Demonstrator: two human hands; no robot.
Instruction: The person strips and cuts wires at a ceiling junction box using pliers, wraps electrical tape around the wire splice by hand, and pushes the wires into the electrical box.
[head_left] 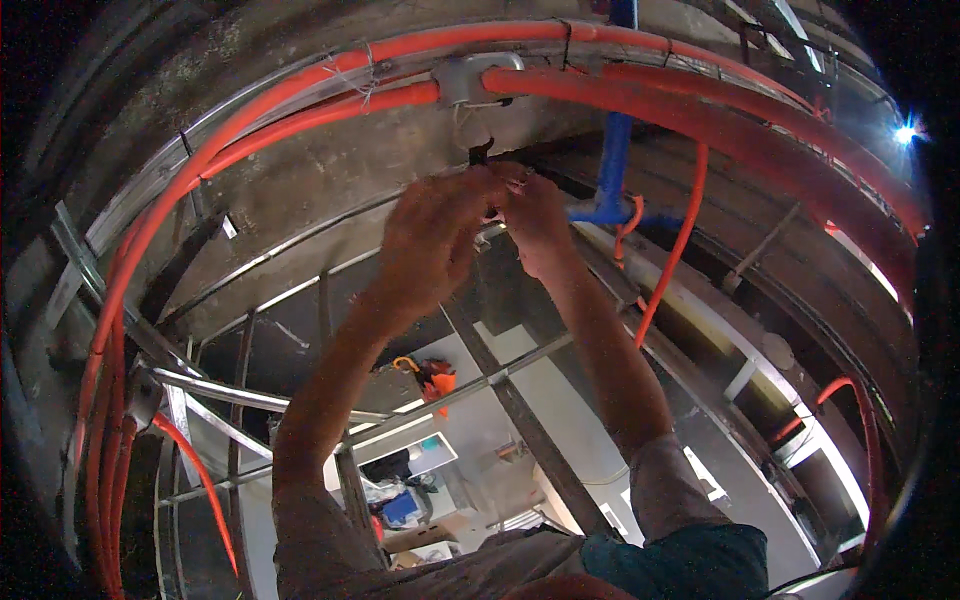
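Both my arms are raised, with the hands close together under a grey junction box (476,78). My left hand (432,232) has its fingers curled and pressed together by the right one. My right hand (537,222) is closed too, its fingertips meeting the left hand's. A small dark piece (481,153) sticks up just above the fingertips; its kind is hard to tell. Thin wires hang from the box down toward the fingers. What lies between the fingertips is mostly hidden.
Orange conduits (330,68) run into the box from both sides. To the right are a blue pipe (613,165) and a hanging orange conduit (682,245). A metal ceiling frame (545,440) crosses below my arms. A bright light (905,133) shines at the far right.
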